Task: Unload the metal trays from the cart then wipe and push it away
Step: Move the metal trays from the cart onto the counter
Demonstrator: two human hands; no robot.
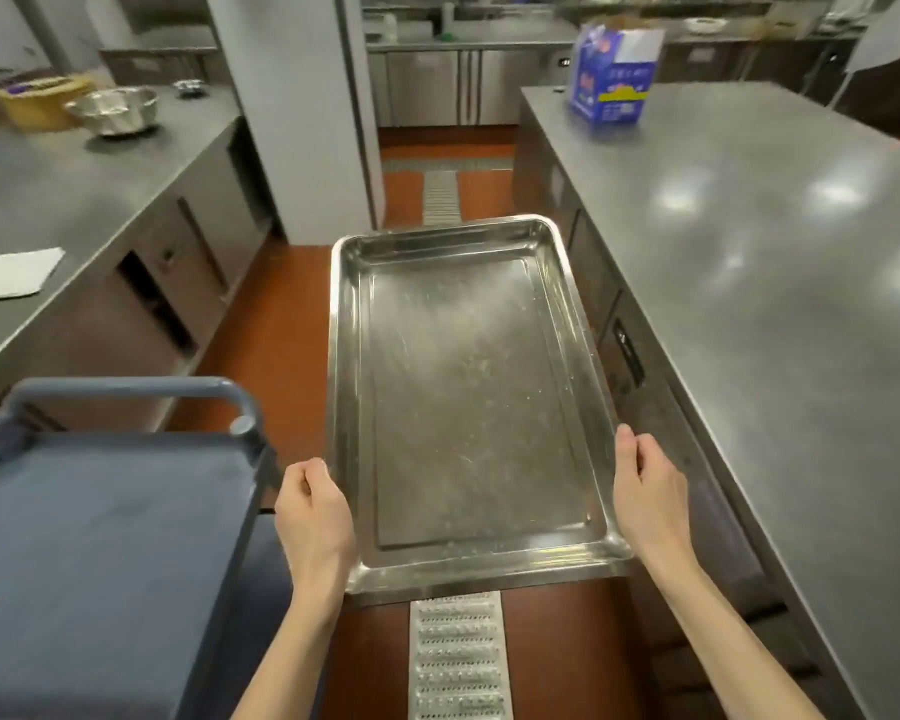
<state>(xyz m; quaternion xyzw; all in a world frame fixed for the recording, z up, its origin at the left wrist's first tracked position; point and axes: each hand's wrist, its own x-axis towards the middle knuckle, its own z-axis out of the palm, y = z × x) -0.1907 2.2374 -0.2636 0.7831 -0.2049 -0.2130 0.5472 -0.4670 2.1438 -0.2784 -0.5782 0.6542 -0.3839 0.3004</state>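
Note:
A large rectangular metal tray (468, 397) is held level in the air over the aisle, its long side pointing away from me. My left hand (313, 517) grips its left rim near the close corner. On the opposite rim, my right hand (645, 496) is closed at about the same depth. The tray is bare inside and scratched. The blue cart (100, 553) stands at lower left, its top shelf bare and its handle (126, 392) at the far end.
A long steel counter (749, 262) runs along the right, with a blue and white box (614, 70) at its far end. The left counter (74, 174) carries a metal bowl (113, 109), a yellow tub and a white sheet (11, 272). A floor drain grate (458, 657) lies below the tray.

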